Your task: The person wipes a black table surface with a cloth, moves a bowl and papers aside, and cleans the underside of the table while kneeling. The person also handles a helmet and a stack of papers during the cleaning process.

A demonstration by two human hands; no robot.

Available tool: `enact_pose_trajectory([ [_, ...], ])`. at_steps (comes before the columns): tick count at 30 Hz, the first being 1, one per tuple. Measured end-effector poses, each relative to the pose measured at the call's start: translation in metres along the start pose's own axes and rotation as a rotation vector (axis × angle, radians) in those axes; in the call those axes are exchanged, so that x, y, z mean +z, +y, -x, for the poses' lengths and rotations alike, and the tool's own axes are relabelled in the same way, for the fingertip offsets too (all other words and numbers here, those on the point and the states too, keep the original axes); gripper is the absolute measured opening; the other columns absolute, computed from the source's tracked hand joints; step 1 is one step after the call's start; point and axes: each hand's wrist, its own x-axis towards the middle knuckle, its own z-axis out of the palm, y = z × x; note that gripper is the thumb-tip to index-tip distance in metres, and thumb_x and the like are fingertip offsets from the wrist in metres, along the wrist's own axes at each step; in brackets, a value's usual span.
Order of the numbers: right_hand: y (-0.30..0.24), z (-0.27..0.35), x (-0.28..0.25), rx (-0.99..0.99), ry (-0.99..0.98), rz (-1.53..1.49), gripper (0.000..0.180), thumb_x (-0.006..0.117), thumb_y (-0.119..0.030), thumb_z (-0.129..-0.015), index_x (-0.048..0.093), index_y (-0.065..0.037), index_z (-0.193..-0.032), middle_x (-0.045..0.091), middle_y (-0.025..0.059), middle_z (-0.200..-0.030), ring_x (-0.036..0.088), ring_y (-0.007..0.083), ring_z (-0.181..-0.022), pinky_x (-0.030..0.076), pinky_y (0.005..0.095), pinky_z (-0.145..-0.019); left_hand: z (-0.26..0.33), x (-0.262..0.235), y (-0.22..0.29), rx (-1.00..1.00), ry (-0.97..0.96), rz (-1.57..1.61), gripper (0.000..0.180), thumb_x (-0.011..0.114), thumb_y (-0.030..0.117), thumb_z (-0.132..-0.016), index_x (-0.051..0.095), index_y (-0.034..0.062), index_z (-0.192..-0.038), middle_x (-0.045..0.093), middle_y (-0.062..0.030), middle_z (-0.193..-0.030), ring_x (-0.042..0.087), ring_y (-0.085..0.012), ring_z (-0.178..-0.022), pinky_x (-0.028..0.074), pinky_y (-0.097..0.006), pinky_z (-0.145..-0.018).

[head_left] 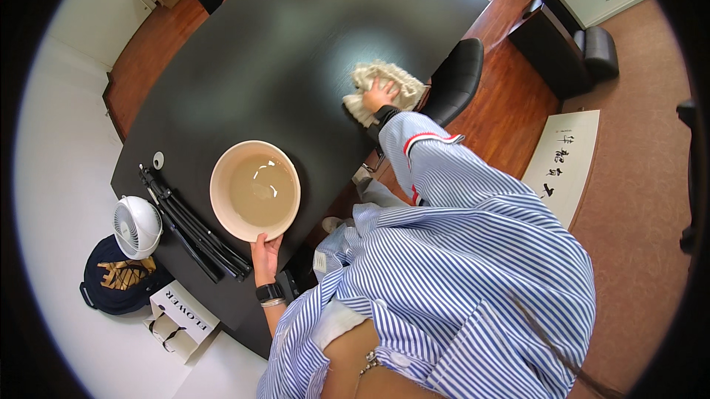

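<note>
Cloth partly hidden under right hand; left hand fingertips hidden behind basin rim.

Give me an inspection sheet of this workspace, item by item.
Surface: black table, glossy with glare in the middle.
Job's things: beige cloth flat near the right edge; cream basin holding cloudy water near the front edge.
Clutter: folded black tripod beside the basin; small white disc.
Hands: left hand grips the basin's rim; right hand presses on the cloth.
Cables: nothing seen.
Surroundings: white fan, dark bag and white paper bag on the floor; black chair.
</note>
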Motion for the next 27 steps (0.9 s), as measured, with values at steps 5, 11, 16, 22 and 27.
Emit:
enact_pose_trajectory([
  [5,0.029,-0.07,-0.038,0.0,0.017,0.038,0.059,0.042,-0.044,-0.082,0.013,-0.035,-0.133,-0.002,0.0083,-0.142,-0.004,0.0358,-0.128,0.016,0.0699,-0.086,0.002,0.0,-0.003,0.033,0.032,-0.013,0.044,0.044,0.004,-0.08,0.031,0.0068,-0.122,0.048,-0.012,-0.113,0.054,-0.0252,-0.096,0.048,-0.034,-0.082],
  [11,0.053,-0.136,-0.076,-0.039,0.066,0.001,0.071,0.046,-0.056,-0.074,0.013,-0.035,-0.133,-0.001,0.009,-0.142,-0.004,0.0358,-0.128,0.01,0.0713,-0.086,-0.001,-0.011,-0.008,-0.021,0.179,0.006,0.04,0.046,0.012,-0.081,0.036,0.0049,-0.12,0.052,-0.0119,-0.109,0.055,-0.0248,-0.095,0.048,-0.035,-0.081],
  [16,0.045,-0.154,-0.057,-0.061,0.21,0.086,0.072,0.038,-0.065,-0.071,0.018,-0.033,-0.132,0.007,0.0094,-0.141,0.005,0.0352,-0.129,0.007,0.0709,-0.087,0.011,-0.01,-0.016,0.043,0.25,0.147,0.04,0.045,0.028,-0.087,0.038,0.0045,-0.119,0.047,-0.0104,-0.117,0.049,-0.0229,-0.104,0.042,-0.036,-0.087],
  [22,-0.005,-0.089,-0.016,-0.413,0.083,0.232,0.06,0.043,-0.042,-0.08,0.017,-0.03,-0.133,0.006,0.0104,-0.141,0.006,0.0351,-0.128,0.012,0.0701,-0.087,0.026,0.02,-0.021,0.178,0.265,0.164,0.034,0.039,0.024,-0.09,0.037,0.005,-0.118,0.05,-0.0165,-0.11,0.051,-0.0275,-0.102,0.042,-0.038,-0.088],
  [27,-0.041,-0.018,0.025,-0.671,0.0,0.427,0.058,0.049,-0.026,-0.081,0.021,-0.024,-0.132,0.012,0.0184,-0.137,0.009,0.0416,-0.125,0.02,0.0708,-0.082,0.052,0.04,-0.027,0.214,0.302,0.177,0.046,0.036,0.029,-0.091,0.022,0.0086,-0.129,0.049,-0.026,-0.11,0.054,-0.0297,-0.098,0.045,-0.035,-0.083],
])
